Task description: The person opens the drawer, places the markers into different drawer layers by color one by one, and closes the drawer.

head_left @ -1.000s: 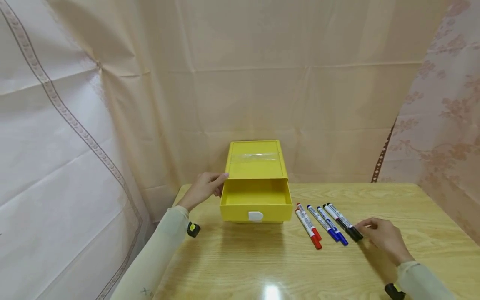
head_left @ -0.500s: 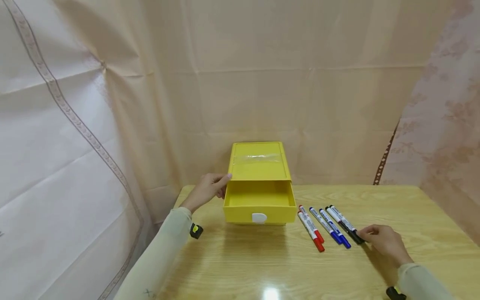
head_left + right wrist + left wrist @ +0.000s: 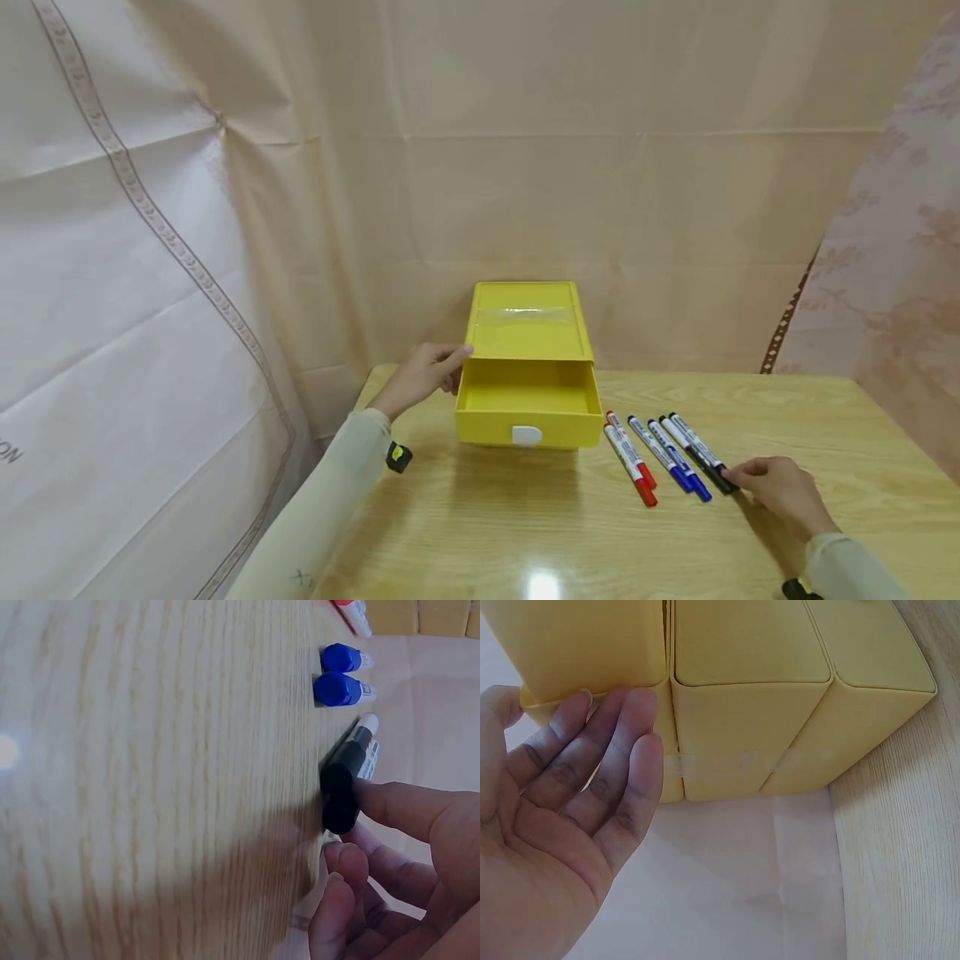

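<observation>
A yellow drawer box [image 3: 528, 325] stands at the back of the table, its top drawer [image 3: 487, 428] pulled partway out and bare inside. My left hand [image 3: 420, 377] touches its left side, thumb at the top front corner; in the left wrist view the fingers [image 3: 604, 776] lie lightly bent against the yellow wall. On the right, two black markers [image 3: 697, 442] lie side by side. My right hand [image 3: 783, 493] pinches the capped end of the outer one; in the right wrist view the thumb meets the black cap [image 3: 342, 814], and the other fingers curl below.
Two blue markers [image 3: 662, 456] and two red markers [image 3: 628, 463] lie between the black ones and the box. The drawer front has a white pull tab [image 3: 527, 435]. Clear tape [image 3: 525, 315] crosses the box top. A beige curtain [image 3: 525, 200] hangs behind the table.
My right fingers have closed onto the end of the outer black marker. My left hand stays at the box. The whole head view has shifted slightly, and the markers lie as before.
</observation>
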A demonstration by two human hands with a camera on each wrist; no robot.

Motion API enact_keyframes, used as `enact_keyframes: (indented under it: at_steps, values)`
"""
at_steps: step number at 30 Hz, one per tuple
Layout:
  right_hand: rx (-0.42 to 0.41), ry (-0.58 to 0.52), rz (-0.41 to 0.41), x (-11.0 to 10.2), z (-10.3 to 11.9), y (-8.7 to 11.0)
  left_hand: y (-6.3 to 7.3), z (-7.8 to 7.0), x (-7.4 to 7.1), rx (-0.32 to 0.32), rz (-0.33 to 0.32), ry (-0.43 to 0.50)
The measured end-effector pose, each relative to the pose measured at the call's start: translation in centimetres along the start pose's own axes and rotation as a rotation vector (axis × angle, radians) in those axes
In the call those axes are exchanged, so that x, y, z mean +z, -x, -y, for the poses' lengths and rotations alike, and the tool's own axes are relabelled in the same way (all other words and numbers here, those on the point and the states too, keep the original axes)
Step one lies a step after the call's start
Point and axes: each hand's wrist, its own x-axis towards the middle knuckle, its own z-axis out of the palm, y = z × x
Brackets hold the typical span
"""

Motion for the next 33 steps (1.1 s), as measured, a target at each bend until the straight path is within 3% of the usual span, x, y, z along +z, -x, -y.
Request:
enact_keyframes:
  at_steps: [14,24,33]
  values:
    - [-0.035,0.057,-0.014,-0.1,0.0,-0.3,-0.1,-0.1,0.0,0.0,0.004,-0.015]
    - [-0.126,0.26,-0.055,-0.3,0.4,-0.4,-0.1,-0.2,0.0,-0.01,-0.004,0.003]
    - [-0.097,0.303,-0.037,-0.3,0.8,0.0,-0.1,-0.3,0.0,-0.009,-0.001,0.01]
